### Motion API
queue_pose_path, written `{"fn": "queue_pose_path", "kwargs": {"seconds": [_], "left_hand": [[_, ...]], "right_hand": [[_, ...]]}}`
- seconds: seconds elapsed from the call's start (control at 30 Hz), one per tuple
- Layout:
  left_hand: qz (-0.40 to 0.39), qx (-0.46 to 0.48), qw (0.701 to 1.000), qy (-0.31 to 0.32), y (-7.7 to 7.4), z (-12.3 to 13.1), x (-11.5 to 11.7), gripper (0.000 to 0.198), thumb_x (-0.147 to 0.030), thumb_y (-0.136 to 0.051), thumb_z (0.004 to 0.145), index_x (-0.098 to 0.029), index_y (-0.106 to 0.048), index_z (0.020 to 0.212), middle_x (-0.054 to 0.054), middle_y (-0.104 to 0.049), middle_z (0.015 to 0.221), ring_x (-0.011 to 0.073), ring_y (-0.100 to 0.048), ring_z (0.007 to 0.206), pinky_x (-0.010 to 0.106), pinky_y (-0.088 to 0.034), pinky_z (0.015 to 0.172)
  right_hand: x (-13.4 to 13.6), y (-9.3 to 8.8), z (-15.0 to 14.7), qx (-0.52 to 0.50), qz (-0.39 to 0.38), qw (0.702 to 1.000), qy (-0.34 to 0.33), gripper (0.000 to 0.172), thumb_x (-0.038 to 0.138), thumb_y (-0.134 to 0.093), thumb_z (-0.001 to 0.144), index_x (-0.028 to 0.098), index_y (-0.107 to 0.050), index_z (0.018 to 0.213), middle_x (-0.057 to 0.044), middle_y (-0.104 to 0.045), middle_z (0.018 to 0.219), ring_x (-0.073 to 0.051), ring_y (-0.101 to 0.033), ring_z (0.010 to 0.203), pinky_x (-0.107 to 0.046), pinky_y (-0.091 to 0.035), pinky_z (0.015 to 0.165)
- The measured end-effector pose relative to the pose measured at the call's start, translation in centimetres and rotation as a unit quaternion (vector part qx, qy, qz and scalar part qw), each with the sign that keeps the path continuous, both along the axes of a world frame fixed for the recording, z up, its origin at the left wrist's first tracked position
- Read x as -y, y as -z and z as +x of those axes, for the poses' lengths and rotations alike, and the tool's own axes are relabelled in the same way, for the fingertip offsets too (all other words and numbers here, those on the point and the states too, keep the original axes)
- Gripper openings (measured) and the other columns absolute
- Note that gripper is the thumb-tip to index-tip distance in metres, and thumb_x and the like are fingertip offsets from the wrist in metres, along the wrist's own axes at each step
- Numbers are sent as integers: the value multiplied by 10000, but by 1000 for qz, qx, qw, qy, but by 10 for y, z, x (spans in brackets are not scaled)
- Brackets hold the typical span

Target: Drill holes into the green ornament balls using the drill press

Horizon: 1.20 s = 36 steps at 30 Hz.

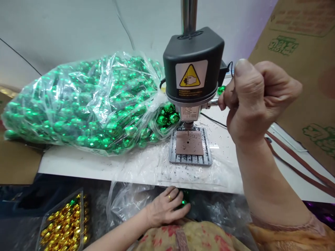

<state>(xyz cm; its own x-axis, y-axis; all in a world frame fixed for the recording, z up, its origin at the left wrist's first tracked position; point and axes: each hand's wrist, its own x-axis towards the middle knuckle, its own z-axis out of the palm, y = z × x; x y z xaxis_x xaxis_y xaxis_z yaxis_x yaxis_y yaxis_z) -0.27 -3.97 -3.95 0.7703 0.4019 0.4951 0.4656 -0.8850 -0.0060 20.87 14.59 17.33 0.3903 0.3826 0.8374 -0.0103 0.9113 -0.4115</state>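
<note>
In front of me stands a small bench drill press (pixel 195 66) with a black housing and a hand-warning sticker. Its bit points down at a brown square pad (pixel 193 148) with a dark hole, lying on the slotted metal base plate (pixel 172 158). My right hand (pixel 251 94) is closed in a fist round the drill press lever (pixel 214 102), whose grip is hidden by the fingers. Low at the table's front edge, my left hand (pixel 167 205) is curled over a shiny green bauble (pixel 183 202), mostly covered by the fingers.
A big clear bag of green baubles (pixel 99 104) lies left of the drill, its mouth towards it. Below left is a clear tub (pixel 82 209) of gold baubles. A cardboard box (pixel 295 76) stands at right. Dark shavings litter the white table (pixel 104 167).
</note>
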Motion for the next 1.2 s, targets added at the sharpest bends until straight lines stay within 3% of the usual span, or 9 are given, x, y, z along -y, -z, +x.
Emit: {"fn": "queue_pose_path", "kwargs": {"seconds": [0.13,0.3,0.4,0.53,0.7,0.9,0.97,1.07,1.2], "left_hand": [[23,109,989,-95,-25,-10,-48,252,-249,-597,940,-276,-626,1189,68,-741,1006,232,-723,915,411,-609,816],[-28,206,937,-281,-57,0,-158,272,-203,-558,960,-223,-602,1228,112,-700,1114,273,-646,1074,442,-519,956],[-35,198,926,-321,-61,11,-212,276,-192,-660,888,-196,-609,1159,128,-679,1120,314,-602,1079,469,-484,977],[-59,175,921,-342,-56,24,-249,261,-154,-760,793,-183,-620,1012,132,-655,1035,366,-551,1119,470,-461,963],[-67,181,913,-359,-54,24,-247,288,-199,-797,774,-166,-653,1021,144,-632,1050,384,-541,1165,471,-451,992],[-91,319,891,-311,-59,13,-194,480,-308,-742,850,-233,-617,1307,88,-587,1154,251,-593,1137,378,-495,997],[-171,406,851,-284,-56,14,-176,469,-371,-746,853,-244,-629,1289,72,-599,1154,209,-623,1085,330,-521,944],[-320,547,738,-233,-47,21,-158,495,-460,-783,817,-229,-632,1228,58,-663,1097,170,-662,990,289,-542,878],[-422,620,630,-201,-36,30,-153,571,-471,-881,705,-226,-627,1155,31,-717,1023,148,-684,944,270,-548,866]], "right_hand": [[-1,2,1,-4,1,1000,3,517,206,-653,902,188,-287,538,73,-291,470,-29,-360,413,-248,-239,430],[-2,3,1,-8,12,1000,-12,497,220,-652,906,193,-307,549,76,-316,452,-32,-352,397,-255,-214,412],[-1,2,1,-7,14,1000,-13,508,262,-683,887,203,-322,536,74,-319,447,-51,-335,383,-286,-211,391],[-3,3,2,4,17,1000,-9,545,310,-720,862,205,-302,528,64,-310,450,-67,-337,385,-316,-208,390],[-6,7,4,2,11,1000,12,530,277,-679,886,200,-282,544,59,-298,464,-66,-347,403,-316,-211,417],[6,4,3,18,-30,999,6,484,206,-611,928,191,-302,556,56,-267,521,-47,-390,447,-263,-249,476],[7,3,2,17,-35,999,12,483,206,-611,933,192,-304,560,54,-257,531,-45,-390,452,-250,-262,480],[5,4,2,17,-33,999,22,497,250,-626,935,201,-303,560,51,-260,532,-51,-385,452,-250,-276,469],[2,7,2,16,-22,999,26,512,295,-626,941,207,-290,565,53,-261,531,-49,-375,446,-251,-281,465]]}}
